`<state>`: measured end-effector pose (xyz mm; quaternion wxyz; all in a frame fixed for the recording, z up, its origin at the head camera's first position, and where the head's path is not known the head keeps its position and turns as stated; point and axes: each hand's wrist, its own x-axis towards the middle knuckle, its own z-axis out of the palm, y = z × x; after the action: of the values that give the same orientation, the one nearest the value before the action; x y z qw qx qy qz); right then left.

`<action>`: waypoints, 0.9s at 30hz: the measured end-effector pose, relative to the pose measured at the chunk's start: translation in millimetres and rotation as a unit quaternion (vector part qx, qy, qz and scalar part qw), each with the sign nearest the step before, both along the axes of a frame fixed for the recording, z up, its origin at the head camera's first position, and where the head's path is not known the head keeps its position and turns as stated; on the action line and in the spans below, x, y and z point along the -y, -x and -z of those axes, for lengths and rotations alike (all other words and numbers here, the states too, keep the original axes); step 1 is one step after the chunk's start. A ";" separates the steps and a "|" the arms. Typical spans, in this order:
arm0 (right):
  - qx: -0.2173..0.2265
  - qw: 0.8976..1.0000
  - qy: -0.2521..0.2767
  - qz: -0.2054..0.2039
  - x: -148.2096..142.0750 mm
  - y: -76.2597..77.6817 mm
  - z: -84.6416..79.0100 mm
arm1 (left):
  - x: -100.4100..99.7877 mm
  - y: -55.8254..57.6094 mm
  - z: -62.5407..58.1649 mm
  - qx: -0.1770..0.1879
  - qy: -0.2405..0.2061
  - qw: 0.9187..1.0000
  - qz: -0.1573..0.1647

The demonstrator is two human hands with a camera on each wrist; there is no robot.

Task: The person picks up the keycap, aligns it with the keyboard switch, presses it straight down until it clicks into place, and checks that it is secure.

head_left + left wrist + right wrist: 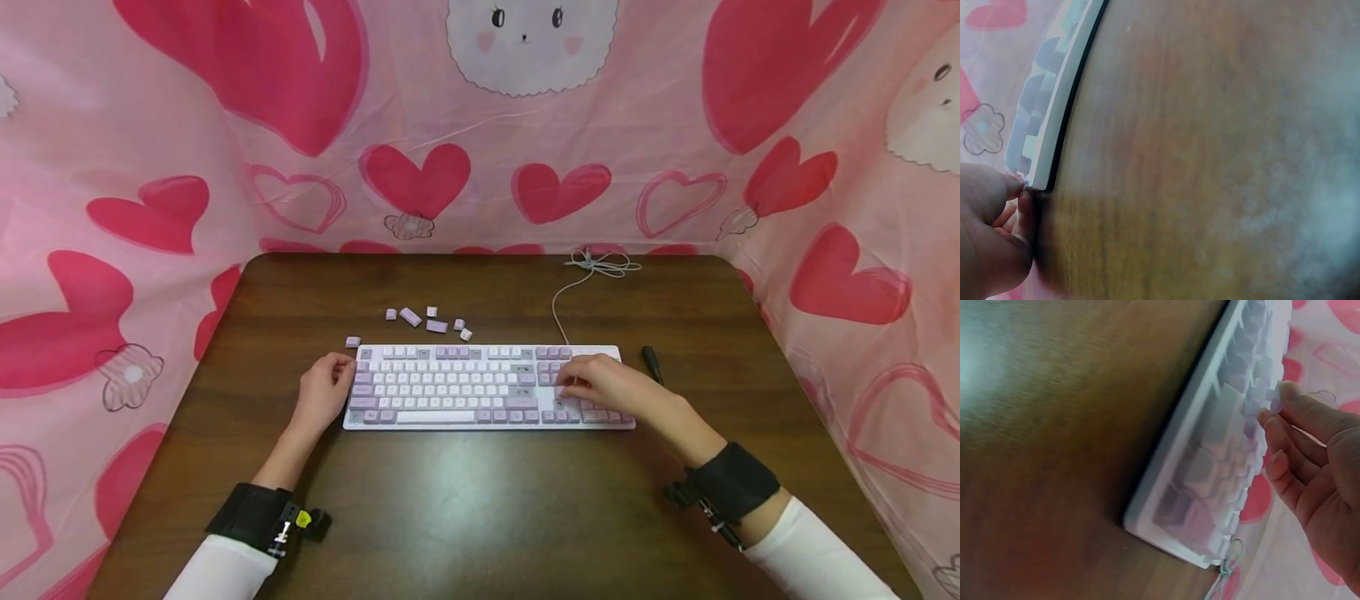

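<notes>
A white and lilac keyboard (435, 418) lies across the table. At its left edge, my left hand (324, 390) holds the side of it; in the left wrist view the thumb (1013, 186) is near the top of the corner and the other fingers are bent against the side. My right hand (609, 385) hovers over the right part, around the arrow-key area. Between its thumb and forefinger it pinches a small lilac keycap (1275, 397). Several loose keycaps (437, 327) are strewn behind the keyboard, and a lilac one (353, 342) sits by its back left corner.
A pale cable (557, 307) runs from the keyboard's back to a tied bundle (600, 263) at the table's far edge. Right of the keyboard lies a black tool-like object (651, 363), partly hidden by the right hand. Heart-patterned pink cloth (480, 133) surrounds the wooden table (450, 508).
</notes>
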<state>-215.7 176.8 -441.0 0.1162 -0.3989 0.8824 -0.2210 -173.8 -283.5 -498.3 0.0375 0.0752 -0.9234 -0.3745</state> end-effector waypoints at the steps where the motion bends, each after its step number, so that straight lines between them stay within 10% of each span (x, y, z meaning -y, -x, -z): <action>1: 0.006 1.000 0.004 0.000 -0.6 -0.5 1.5 | -0.1 0.5 -0.7 -0.001 0.000 1.000 0.000; 27: -0.021 0.999 -0.032 -0.019 16.1 -14.4 12.4 | -1.4 -1.6 -3.1 0.011 0.003 1.000 0.005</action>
<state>-201.3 160.7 -453.5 0.1147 -0.4161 0.8836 -0.1815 -172.2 -282.1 -495.3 0.0256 0.0744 -0.9252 -0.3712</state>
